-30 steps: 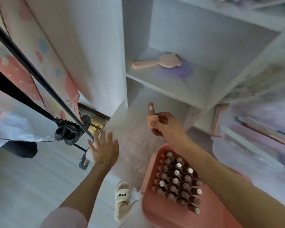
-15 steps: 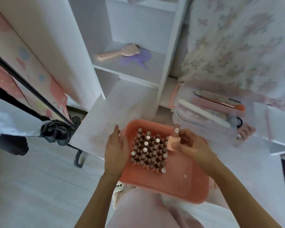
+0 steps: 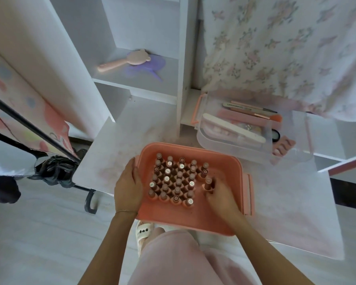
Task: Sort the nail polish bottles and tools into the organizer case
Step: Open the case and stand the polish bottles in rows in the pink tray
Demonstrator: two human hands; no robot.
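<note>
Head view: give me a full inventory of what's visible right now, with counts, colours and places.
Organizer case: one, coral pink, on the white table, near edge.
Nail polish bottles: about thirty, pinkish with dark caps, upright in rows in the case's left half.
Held bottle: one, pink, at the right end of the rows.
Clear tray: one, transparent with pink handles, behind the case on the right; holds nail files, brushes and small tools.
Toe separator: one, pink, at the tray's right edge.
Hand mirror: one, pink, on the shelf.
Purple item: one, beside the mirror on the shelf.
Slipper: one, white, on the floor.
Left hand: rests on the case's left rim.
Right hand: grips the held bottle.
</note>
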